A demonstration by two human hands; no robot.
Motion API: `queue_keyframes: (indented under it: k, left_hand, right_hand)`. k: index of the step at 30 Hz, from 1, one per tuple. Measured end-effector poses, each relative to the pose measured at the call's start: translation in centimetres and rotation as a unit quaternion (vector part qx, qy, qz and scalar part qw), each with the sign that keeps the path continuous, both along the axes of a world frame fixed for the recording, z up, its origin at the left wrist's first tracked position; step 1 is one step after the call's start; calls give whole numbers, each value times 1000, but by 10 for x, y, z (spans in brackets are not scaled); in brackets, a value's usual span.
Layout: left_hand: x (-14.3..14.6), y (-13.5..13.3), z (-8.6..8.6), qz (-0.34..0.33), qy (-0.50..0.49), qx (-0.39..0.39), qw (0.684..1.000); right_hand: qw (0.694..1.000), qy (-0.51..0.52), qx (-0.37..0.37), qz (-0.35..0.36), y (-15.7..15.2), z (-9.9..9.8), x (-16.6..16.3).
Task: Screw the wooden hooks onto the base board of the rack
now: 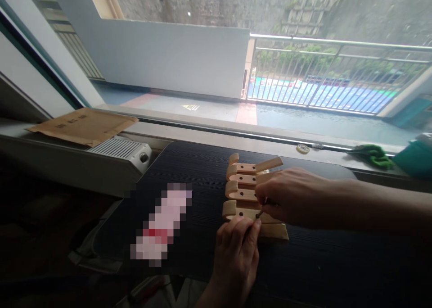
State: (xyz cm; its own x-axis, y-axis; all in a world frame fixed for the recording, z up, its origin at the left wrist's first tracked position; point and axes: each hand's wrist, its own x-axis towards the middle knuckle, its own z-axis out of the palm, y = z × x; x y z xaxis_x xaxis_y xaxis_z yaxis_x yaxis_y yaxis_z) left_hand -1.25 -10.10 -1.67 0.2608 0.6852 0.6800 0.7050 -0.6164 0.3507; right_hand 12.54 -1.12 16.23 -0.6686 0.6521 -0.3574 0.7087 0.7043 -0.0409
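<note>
A pale wooden piece with several curved hooks and slats lies on the dark tabletop, with dark screw heads or holes in pairs along its slats. My left hand is closed against its near edge, fingertips pressed on the wood beside the nearest right-hand screw. From the right, my right hand reaches over the slats, fingers closed round a thin dark tool. The tool's tip is at that same screw, close to my left fingertips. Most of the tool is hidden in my hand, so its exact kind does not show.
The black table stands against a window sill. On the sill are a roll of tape, a green cloth and a teal container. A brown envelope lies over a white radiator at left. A blurred pink patch covers something on the table.
</note>
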Motion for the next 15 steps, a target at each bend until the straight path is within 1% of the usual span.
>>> queue_keyframes:
  k: [2,4,5,7,9,11,13,15]
  left_hand:
    - [0,1,1,3,0,6,1000]
    - [1,1,1,10,-3,10,1000]
    - [1,1,1,14,-6,13,1000]
    - [1,0,0,19,-12,17,1000]
    - [1,0,-1,13,-16,20,1000]
    - [0,1,-3,2,-13,16,1000]
    - [0,1,-4,-5,-10,6,1000]
    - [0,1,-4,-8,-10,1,1000]
  right_hand:
    - [994,-22,43,96,-5,-3,-3]
    - [983,-42,68,167,-9,-6,-8]
    - [979,-49,70,184,-10,-7,-11]
    - [978,-56,53,196,-10,-6,-16]
    - [981,-56,30,183,-7,-3,-19]
    - [987,-61,3,146,-2,1,-19]
    - [996,-61,-15,68,4,3,-16]
    - [998,-48,-40,-28,10,3,-12]
